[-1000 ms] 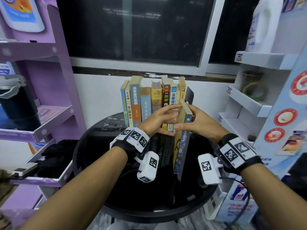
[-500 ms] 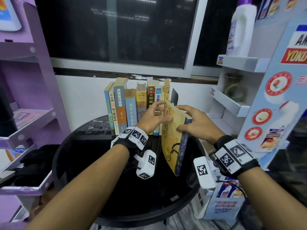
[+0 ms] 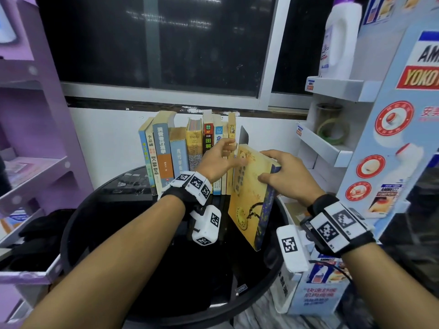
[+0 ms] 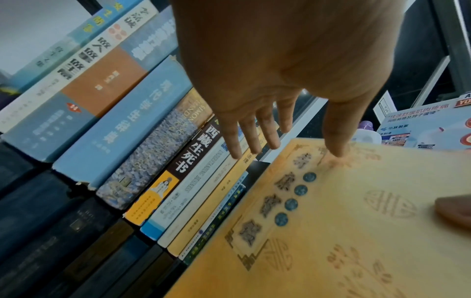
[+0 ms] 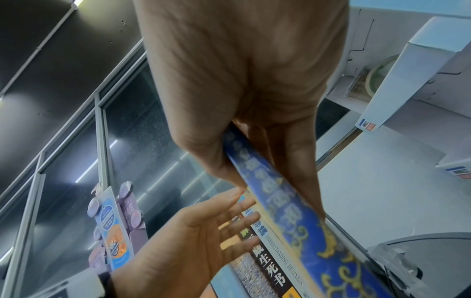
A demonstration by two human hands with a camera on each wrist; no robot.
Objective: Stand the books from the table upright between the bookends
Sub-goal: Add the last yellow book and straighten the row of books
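Note:
A row of upright books [image 3: 178, 157] stands at the back of the round black table [image 3: 142, 293], with a black bookend [image 3: 243, 140] at its right end. My right hand [image 3: 273, 167] grips a yellow book with a blue spine [image 3: 247, 200] by that spine, tilted, its cover facing left beside the row. The right wrist view shows the right hand [image 5: 254, 167] with thumb and fingers clamped on the yellow book's spine [image 5: 293, 221]. My left hand [image 3: 225, 153] is open. In the left wrist view the left hand [image 4: 293, 149] has straight fingers over the row [image 4: 127, 121] and its thumb on the yellow cover [image 4: 331, 221].
A purple shelf unit [image 3: 35, 162] stands close on the left. A white display rack [image 3: 332, 150] with a white bottle [image 3: 337, 36] stands on the right. A printed carton [image 3: 318, 295] sits by the table's right edge. A dark window is behind the row.
The yellow book has gone from nearly upright to tilted, so its cover shows. My left hand has let go of it and straightened its fingers. My right hand keeps its grip.

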